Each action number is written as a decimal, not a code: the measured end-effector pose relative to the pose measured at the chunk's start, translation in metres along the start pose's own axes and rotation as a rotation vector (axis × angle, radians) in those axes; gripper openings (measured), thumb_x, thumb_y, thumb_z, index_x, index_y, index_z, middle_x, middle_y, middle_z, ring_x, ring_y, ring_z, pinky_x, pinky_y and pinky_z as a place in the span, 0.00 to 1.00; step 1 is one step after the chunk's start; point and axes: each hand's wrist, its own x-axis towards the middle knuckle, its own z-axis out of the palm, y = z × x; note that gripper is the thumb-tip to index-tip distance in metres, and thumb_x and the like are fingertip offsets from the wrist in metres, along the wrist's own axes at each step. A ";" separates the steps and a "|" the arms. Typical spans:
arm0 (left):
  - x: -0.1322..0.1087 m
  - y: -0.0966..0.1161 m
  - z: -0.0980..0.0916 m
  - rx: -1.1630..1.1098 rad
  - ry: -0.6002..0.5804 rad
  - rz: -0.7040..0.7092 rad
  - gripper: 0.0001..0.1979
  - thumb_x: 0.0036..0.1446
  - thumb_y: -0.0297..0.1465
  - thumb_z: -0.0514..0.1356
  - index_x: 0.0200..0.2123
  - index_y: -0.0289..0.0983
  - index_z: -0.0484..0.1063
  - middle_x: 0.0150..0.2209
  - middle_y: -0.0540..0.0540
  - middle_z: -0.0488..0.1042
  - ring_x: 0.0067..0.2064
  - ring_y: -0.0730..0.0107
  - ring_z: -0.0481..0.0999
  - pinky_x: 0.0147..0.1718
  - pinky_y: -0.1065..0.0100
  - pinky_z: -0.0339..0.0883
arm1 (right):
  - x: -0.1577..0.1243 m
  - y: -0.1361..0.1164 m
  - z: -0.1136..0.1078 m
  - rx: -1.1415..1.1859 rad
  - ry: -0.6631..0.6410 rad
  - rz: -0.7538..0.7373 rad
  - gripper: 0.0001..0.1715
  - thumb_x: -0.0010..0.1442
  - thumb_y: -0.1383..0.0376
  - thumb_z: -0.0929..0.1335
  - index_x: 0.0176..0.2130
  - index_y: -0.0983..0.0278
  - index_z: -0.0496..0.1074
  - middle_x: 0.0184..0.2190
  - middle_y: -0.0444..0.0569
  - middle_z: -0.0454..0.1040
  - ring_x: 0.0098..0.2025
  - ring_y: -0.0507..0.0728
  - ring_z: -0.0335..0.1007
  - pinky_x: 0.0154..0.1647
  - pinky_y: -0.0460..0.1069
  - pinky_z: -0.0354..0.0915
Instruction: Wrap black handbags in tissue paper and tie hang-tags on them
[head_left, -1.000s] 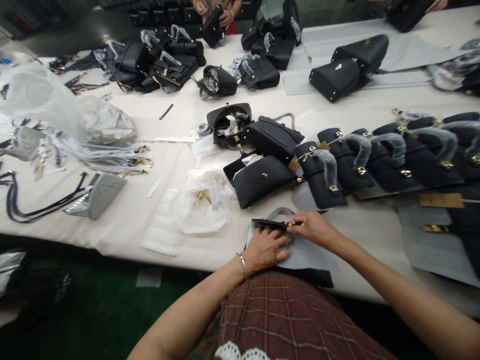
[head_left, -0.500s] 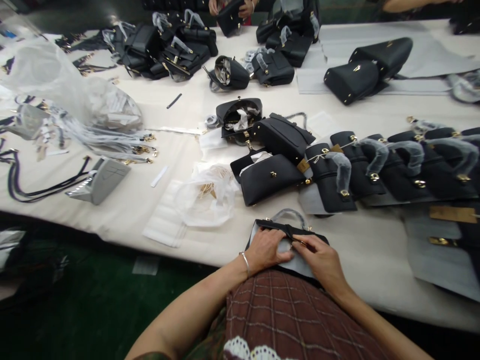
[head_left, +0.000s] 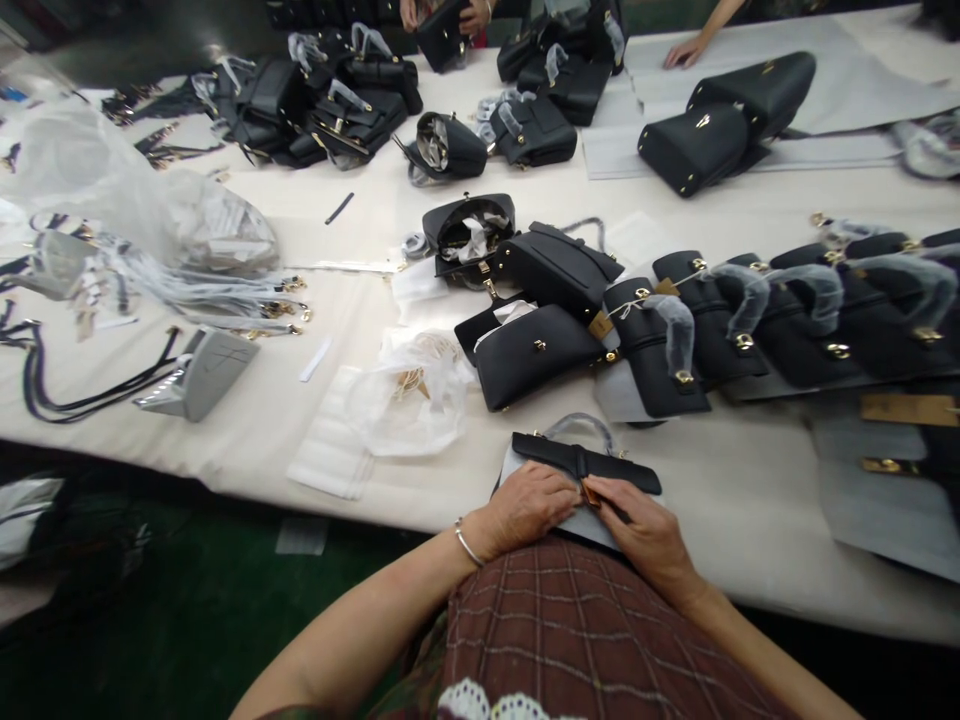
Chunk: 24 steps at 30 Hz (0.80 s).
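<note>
A black handbag (head_left: 615, 470) lies at the table's front edge against my apron, its loop handle (head_left: 581, 428) wrapped in clear film and a grey sheet over its front. My left hand (head_left: 525, 508), with a bracelet on the wrist, rests on the bag, fingers curled together at the middle strap. From the other side my right hand (head_left: 637, 525) pinches the gold clasp (head_left: 591, 492) at the strap's end. The two hands' fingertips nearly meet there, and part of the clasp is hidden by them.
A row of black bags with wrapped handles (head_left: 679, 345) stands to the right. Ahead lie more black bags (head_left: 536, 350) and a clear plastic bag of tags (head_left: 409, 400). Wrapped straps (head_left: 202, 295) lie left. Across the table are other people's hands (head_left: 686, 52).
The bag's black flap has come down flatter towards me. My left hand has drawn back from the flap's edge and closed near the clasp. A co-worker's hand now rests on the far grey sheet.
</note>
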 end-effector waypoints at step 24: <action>-0.008 0.000 0.003 -0.034 0.063 -0.109 0.10 0.67 0.37 0.54 0.43 0.36 0.70 0.40 0.45 0.78 0.44 0.66 0.76 0.47 0.65 0.66 | 0.011 0.002 -0.002 0.007 -0.168 0.037 0.14 0.64 0.57 0.67 0.46 0.57 0.78 0.45 0.49 0.78 0.46 0.58 0.77 0.50 0.52 0.75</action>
